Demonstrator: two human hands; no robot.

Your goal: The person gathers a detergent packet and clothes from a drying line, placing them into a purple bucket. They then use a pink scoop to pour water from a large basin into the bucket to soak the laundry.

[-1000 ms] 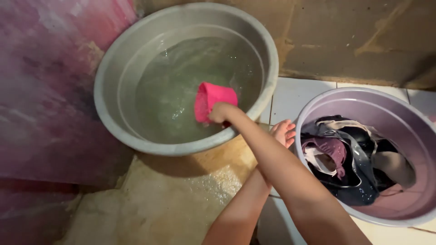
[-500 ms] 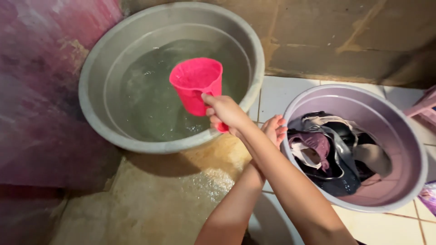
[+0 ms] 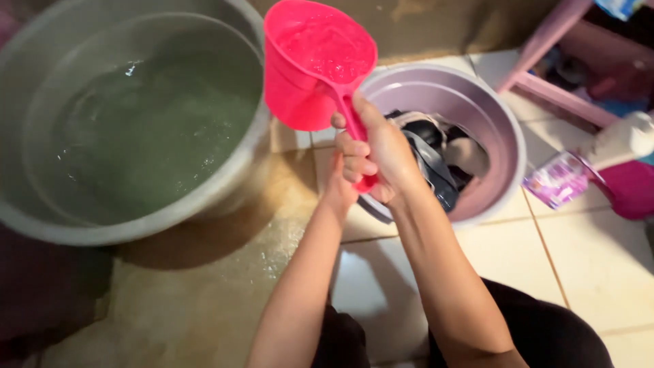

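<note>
One pink scoop (image 3: 315, 65) full of water is in your right hand (image 3: 379, 155): your fingers are wrapped tight around its handle, thumb laid along the top, and the cup sits above and to the left of your fist, tilted a little toward you. It hangs over the gap between two basins, its rim just over the near edge of the purple basin (image 3: 497, 116). Your left hand (image 3: 338, 187) lies under and behind the right wrist, mostly hidden, so you cannot tell how far its fingers are open; it seems to rest near the purple basin's rim.

Dark and pale wet clothes (image 3: 436, 160) are heaped inside the purple basin, right beside your right knuckles. To your left, the large grey basin (image 3: 136, 225) holds clear water, its rim close to the scoop's side. Wet floor tiles (image 3: 579, 252) lie open on your right and in front of your knees. A purple packet (image 3: 560, 180) and a pink stool (image 3: 545, 82) crowd the far right corner.
</note>
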